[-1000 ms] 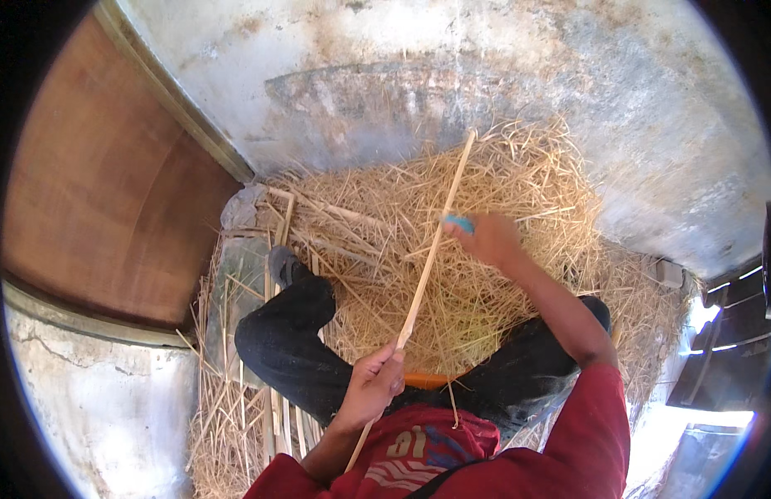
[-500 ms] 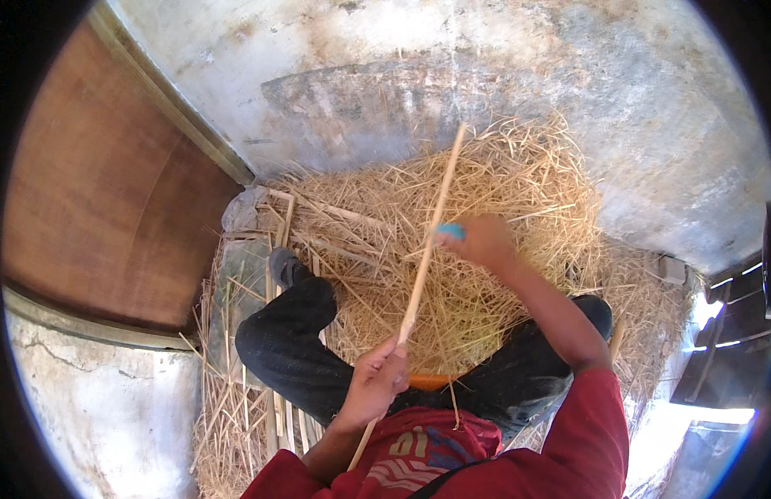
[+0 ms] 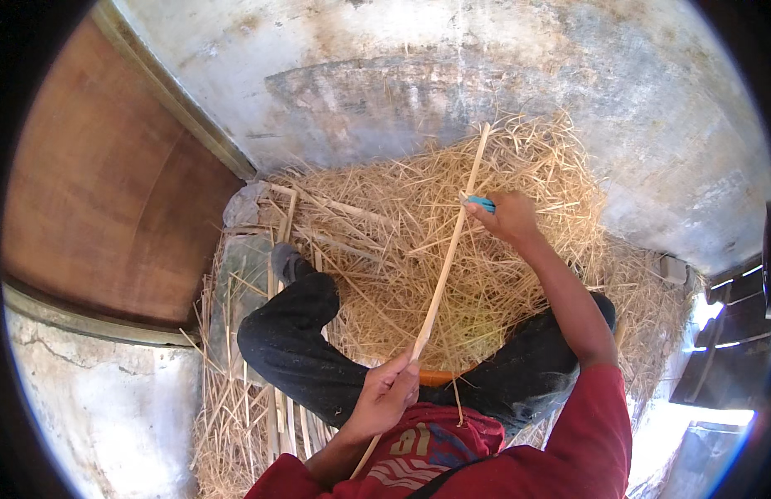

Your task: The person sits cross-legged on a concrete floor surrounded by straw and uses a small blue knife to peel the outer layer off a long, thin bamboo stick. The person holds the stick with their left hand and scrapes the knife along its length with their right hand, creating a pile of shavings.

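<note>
A long pale bamboo stick point(image 3: 443, 279) slants from my lap up toward the wall, its far end over the straw. Low in front of my body, my left hand point(image 3: 387, 392) is closed around its lower part. Farther out, my right hand point(image 3: 508, 214) grips a blue-handled cutter knife point(image 3: 482, 203). The knife's small metal tip lies against or right beside the upper part of the stick; I cannot tell if it cuts in. Pale shavings and straw point(image 3: 385, 224) cover the ground beneath, between my dark-trousered legs.
A stained plaster wall point(image 3: 385, 91) rises just beyond the straw. On the left is a brown wooden panel point(image 3: 111, 191) in a frame. Several bamboo strips point(image 3: 287, 218) lie beside my left foot, near a grey stone slab point(image 3: 246, 266). Something orange point(image 3: 438, 377) shows between my legs.
My right hand and the knife have moved up along the stick, away from me, and slightly right. The stick's far end has swung a little to the right.
</note>
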### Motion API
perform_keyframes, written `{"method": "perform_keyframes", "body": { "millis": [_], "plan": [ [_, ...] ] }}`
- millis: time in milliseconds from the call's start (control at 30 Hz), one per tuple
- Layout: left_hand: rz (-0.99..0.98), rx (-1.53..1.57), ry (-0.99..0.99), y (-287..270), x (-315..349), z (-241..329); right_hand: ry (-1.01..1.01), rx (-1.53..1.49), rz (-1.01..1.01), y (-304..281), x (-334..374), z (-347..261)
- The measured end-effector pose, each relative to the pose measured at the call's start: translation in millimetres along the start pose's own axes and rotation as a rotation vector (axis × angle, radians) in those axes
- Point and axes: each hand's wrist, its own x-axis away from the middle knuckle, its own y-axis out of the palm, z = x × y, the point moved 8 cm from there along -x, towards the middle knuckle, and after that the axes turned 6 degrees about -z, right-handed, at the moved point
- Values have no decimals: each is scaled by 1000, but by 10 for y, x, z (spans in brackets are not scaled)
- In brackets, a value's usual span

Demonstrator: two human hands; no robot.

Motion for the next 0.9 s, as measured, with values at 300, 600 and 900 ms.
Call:
{"method": "perform_keyframes", "body": {
  "millis": [300, 600, 900],
  "plan": [
    [-37, -76, -97, -75, 403, -179, 493, -108, 41, -261, -222, 1283],
    [95, -288, -270, -200, 705, -113, 826, -209, 202, -346, 50, 2571],
    [125, -127, 49, -413, -108, 253, -254, -306, -307, -132, 700, -1146]
  ]
}}
